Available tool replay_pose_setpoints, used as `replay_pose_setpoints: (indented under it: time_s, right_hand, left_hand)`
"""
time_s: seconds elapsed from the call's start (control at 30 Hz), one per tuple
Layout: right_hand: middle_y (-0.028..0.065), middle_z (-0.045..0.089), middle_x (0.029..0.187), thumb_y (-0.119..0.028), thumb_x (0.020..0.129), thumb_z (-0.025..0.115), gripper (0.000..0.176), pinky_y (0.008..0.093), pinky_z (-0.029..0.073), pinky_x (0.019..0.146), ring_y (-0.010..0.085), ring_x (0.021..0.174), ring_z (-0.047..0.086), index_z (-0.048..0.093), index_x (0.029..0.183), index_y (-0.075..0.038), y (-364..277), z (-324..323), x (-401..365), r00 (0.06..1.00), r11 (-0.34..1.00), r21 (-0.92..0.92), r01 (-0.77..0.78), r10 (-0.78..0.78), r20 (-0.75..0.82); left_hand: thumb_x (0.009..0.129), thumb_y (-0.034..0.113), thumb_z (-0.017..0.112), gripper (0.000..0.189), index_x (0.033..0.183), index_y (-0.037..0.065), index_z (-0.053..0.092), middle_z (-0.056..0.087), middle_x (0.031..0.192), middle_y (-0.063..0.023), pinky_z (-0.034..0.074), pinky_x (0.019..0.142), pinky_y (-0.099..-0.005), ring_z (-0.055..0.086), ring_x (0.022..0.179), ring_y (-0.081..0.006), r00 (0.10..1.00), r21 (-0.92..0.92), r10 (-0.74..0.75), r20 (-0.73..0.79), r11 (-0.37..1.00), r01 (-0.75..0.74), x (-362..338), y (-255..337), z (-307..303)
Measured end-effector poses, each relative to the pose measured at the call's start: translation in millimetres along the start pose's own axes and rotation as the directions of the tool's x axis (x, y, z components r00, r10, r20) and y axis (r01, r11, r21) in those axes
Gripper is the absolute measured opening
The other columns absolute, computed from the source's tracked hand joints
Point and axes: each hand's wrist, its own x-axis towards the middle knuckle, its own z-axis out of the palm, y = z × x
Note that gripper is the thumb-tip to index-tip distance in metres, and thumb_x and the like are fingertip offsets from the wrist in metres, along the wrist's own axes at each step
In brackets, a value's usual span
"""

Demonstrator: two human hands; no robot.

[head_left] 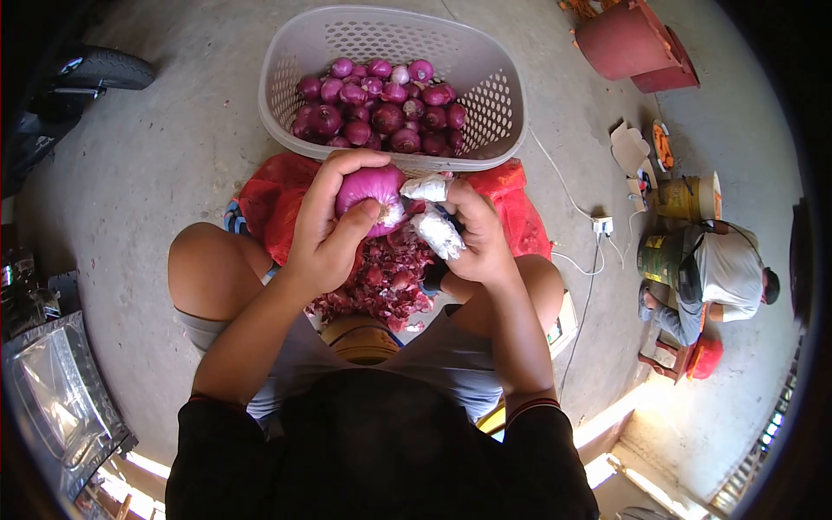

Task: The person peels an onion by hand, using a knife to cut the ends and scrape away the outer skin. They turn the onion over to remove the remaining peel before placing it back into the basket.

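In my left hand (334,221) is a purple-red onion (368,192), gripped with the fingers around its far side and the thumb near its pale root end. My right hand (468,227) is close against the onion's right side. White wrapping covers its thumb and forefinger, and a dark red bit of onion skin (414,209) shows between them. Below both hands lies a heap of loose onion skins (386,277), with red mesh sacking (511,208) spread around it. Ahead stands a grey plastic basket (282,65) holding several onions (373,113).
Cables and a white power socket (603,225) lie on the floor to the right. Another person (728,269) sits bent over a bucket (656,257) there. Red tubs (620,43) stand at the far right, and a black tyre (108,68) is at the left.
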Motion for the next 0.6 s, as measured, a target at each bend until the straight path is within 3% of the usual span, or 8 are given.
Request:
replay_pose_setpoints:
  time_s: [0.17, 0.6]
  right_hand:
    - [0.0089, 0.062, 0.099, 0.003, 0.078, 0.063, 0.038, 0.0283, 0.046, 0.080, 0.0174, 0.091, 0.062, 0.054, 0.114, -0.003, 2, 2, -3, 0.999, 0.987, 0.160, -0.033, 0.036, -0.014]
    - [0.0080, 0.057, 0.111, 0.005, 0.085, 0.057, 0.039, 0.0276, 0.045, 0.085, 0.0146, 0.098, 0.058, 0.045, 0.122, 0.000, 7, -9, -5, 0.987, 0.927, 0.363, -0.094, 0.134, -0.088]
  left_hand:
    - [0.082, 0.001, 0.050, 0.035, 0.118, -0.002, 0.048, 0.050, 0.115, -0.0121, 0.037, 0.094, -0.0300, 0.049, 0.106, -0.0182, 0.998, 0.004, 0.057, 0.015, 0.998, -0.057, 1, -3, -1]
    - [0.079, 0.000, 0.052, 0.038, 0.116, -0.002, 0.049, 0.051, 0.116, -0.0150, 0.037, 0.096, -0.0333, 0.050, 0.108, -0.0227, 0.987, 0.016, 0.159, 0.014, 0.987, -0.159, 2, -8, -3]
